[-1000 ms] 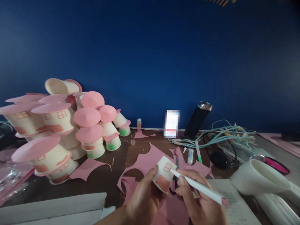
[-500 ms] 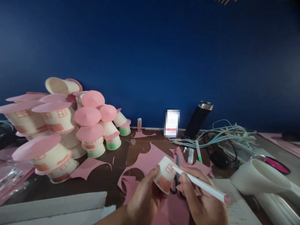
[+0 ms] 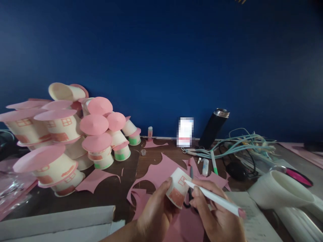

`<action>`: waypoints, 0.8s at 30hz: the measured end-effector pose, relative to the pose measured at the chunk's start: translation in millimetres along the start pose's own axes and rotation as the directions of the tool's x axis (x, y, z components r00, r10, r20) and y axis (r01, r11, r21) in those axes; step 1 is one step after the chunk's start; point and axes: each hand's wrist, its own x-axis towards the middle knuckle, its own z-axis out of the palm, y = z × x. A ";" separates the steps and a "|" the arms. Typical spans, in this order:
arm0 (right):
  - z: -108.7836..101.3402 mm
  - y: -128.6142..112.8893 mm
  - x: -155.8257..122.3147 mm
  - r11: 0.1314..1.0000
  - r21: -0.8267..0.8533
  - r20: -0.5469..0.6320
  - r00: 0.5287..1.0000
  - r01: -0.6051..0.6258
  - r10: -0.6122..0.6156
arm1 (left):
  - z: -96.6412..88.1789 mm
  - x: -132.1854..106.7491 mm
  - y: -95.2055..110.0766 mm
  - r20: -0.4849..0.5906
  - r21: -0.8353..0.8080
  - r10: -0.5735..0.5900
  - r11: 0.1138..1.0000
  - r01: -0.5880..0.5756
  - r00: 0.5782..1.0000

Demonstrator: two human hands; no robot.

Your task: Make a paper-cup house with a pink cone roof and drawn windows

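Observation:
My left hand [image 3: 157, 210] is wrapped round a small white paper cup [image 3: 174, 185], tilted with its rim toward me. The cup bears a red-brown filled patch and an outlined window. In my right hand [image 3: 217, 215] is a white marker pen [image 3: 217, 199] with a reddish end, its tip against the drawn window. Behind and below my hands lies pink paper [image 3: 153, 171] with rounded cut-outs. Scissors [image 3: 191, 174] lie partly hidden behind the cup and my right hand.
At left stand several stacked paper cups with pink cone roofs [image 3: 94, 125]. A black bottle [image 3: 213, 129] leans at the wall near a bright blurred screen [image 3: 185, 132]. Right are bluish cords [image 3: 242, 143], a green-tipped marker [image 3: 214, 163] and a white roll [image 3: 267, 193]. A white box [image 3: 60, 218] lies front left.
The pen in my right hand has shifted slightly to the left, its tip staying at the window drawing. My left hand and the cup stay almost still.

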 end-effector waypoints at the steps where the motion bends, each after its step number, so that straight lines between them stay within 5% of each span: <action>1: -0.1 -0.2 -0.4 1.000 -0.002 0.001 1.000 0.001 -0.001 | -0.6 0.4 -0.2 -0.009 0.013 -0.003 1.000 0.003 1.000; 24: 3.6 -4.7 -2.7 0.997 -0.015 0.044 0.997 0.070 -0.069 | -6.3 1.6 -2.2 0.024 0.037 0.012 0.999 -0.013 1.000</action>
